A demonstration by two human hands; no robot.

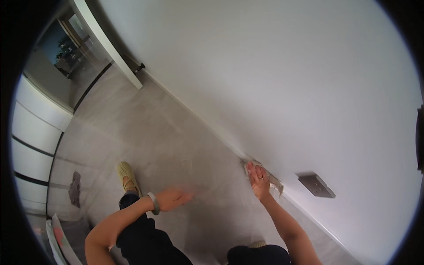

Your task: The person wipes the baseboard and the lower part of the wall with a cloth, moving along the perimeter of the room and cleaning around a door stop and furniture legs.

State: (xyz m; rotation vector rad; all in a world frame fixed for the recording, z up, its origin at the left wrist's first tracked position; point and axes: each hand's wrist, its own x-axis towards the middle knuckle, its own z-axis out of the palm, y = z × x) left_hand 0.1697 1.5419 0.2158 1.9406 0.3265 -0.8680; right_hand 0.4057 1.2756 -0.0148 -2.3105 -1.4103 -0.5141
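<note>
My right hand (pixel 259 180), with a ring on one finger, presses a beige cloth (pixel 275 185) against the low white baseboard (pixel 212 131) where the wall meets the floor. Part of the cloth hangs out beyond the hand towards the lower right. Over the grey floor (pixel 155 132), my left hand (pixel 175 198) is held out with nothing in it, its fingertips blurred. A pale bangle circles that wrist. Below the left forearm are dark trousers and a yellow woven shoe (pixel 126 174). Right of the cloth, a dark socket plate (pixel 316 185) is set in the white wall.
At the upper left a white door (pixel 112 46) stands near a black doorstop (pixel 139 68). A crumpled greyish cloth (pixel 75 189) lies on the floor at the left. White cabinet fronts (pixel 33 149) line the left edge, with a bag-like item (pixel 61 238) at the lower left.
</note>
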